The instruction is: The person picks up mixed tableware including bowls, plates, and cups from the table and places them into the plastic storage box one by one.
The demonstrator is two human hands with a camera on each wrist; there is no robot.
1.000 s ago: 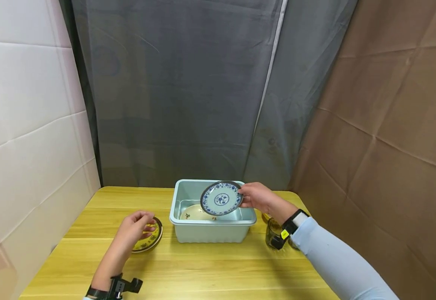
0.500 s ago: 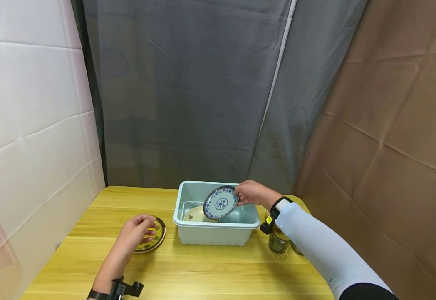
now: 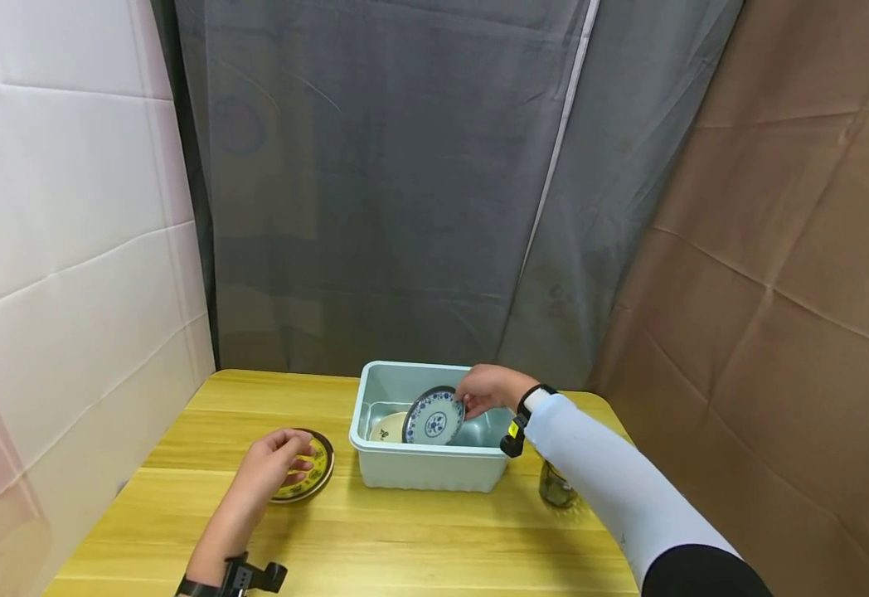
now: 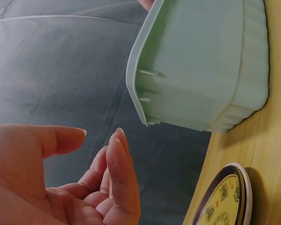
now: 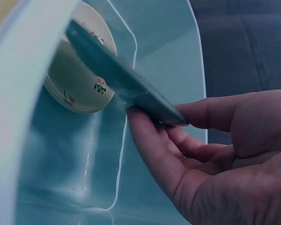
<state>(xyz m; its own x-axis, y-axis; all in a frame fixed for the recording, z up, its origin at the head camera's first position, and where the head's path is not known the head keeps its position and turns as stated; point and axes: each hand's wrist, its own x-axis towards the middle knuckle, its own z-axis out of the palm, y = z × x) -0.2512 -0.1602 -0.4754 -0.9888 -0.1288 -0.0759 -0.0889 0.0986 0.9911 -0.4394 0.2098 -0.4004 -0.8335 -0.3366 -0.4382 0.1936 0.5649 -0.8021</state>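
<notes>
A blue-and-white patterned plate (image 3: 435,418) with a dark rim is pinched at its right edge by my right hand (image 3: 492,388). It is tilted inside a pale blue plastic basin (image 3: 427,471). Below it in the basin lies a cream plate (image 5: 79,84) with small painted marks. My left hand (image 3: 274,460) hovers with loosely bent fingers and holds nothing; the left wrist view shows a gap between thumb and fingertips. Close beside that hand, a yellow plate (image 3: 318,466) with a dark rim lies on the table, partly hidden by it.
A dark glass cup (image 3: 556,487) stands on the wooden table (image 3: 405,547) right of the basin, partly covered by the right forearm. A grey curtain (image 3: 390,182) hangs behind, with a white cloth (image 3: 69,182) at left and a brown one (image 3: 800,249) at right.
My right hand has lowered the blue-and-white plate down into the basin, tilting it more upright and shifting slightly left. The left hand has stayed beside the yellow plate. The view has shifted a little.
</notes>
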